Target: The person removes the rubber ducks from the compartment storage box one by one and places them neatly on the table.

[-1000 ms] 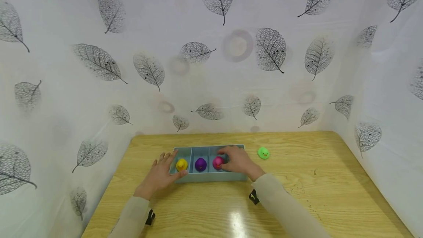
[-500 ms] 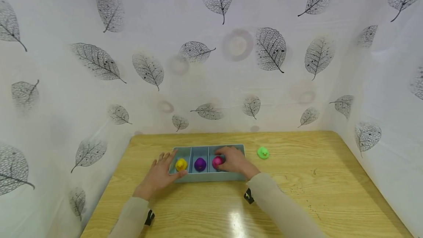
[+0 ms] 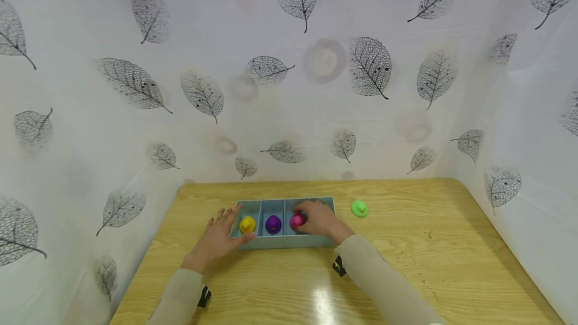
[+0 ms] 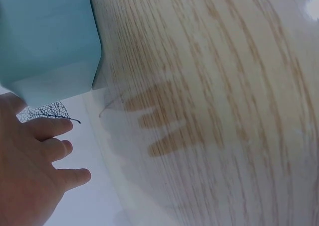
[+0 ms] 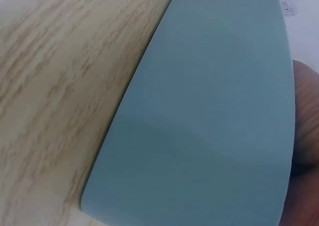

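Note:
A pale blue divided box [image 3: 289,242] stands on the table. In its leftmost compartment sits a small yellow rubber duck [image 3: 247,224], and a purple rubber duck [image 3: 273,224] occupies the one beside it. My right hand [image 3: 318,218] reaches over the box's right part and pinches a pink rubber duck [image 3: 296,221] in the third compartment from the left. That hand hides the box's right end. My left hand [image 3: 220,237] spans the box's left end, its fingers spread and its thumb at the front rim. In the left wrist view, several fingers [image 4: 52,128] extend beyond the box's end.
A green rubber duck [image 3: 359,208] lies on the wooden table [image 3: 289,285], right of the box. White cloth [image 3: 289,114] printed with dark leaves hangs behind the table and along both sides.
My right hand has shifted slightly left, and its fingers have closed in around the pink duck. My left hand has stayed at the box's left end.

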Demonstrator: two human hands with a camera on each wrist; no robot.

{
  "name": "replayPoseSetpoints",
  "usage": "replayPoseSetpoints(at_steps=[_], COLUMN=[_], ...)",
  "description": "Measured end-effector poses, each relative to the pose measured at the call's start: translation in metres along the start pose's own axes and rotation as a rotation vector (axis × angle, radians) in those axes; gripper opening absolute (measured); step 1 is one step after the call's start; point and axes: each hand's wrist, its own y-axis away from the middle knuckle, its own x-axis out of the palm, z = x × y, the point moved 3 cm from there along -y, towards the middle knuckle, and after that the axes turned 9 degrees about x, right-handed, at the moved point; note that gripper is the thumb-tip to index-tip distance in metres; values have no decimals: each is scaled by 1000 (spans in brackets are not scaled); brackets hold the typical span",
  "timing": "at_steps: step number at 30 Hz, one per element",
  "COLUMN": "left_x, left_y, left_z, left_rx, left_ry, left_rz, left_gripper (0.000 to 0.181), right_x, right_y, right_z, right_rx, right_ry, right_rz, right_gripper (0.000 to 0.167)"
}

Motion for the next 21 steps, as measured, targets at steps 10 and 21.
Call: replayPoseSetpoints(at_steps=[10,21], left_x=[1,1], left_y=[-1,-1], left_z=[0,1], left_rx=[-10,-9], left_ry=[5,12], left_rz=[18,21], left_gripper=[100,100], right_x=[-1,1], right_y=[-2,-3], right_z=[2,2], right_rx=[-22,-18], right_ry=[34,0], right_rz=[4,6], right_gripper=[47,48])
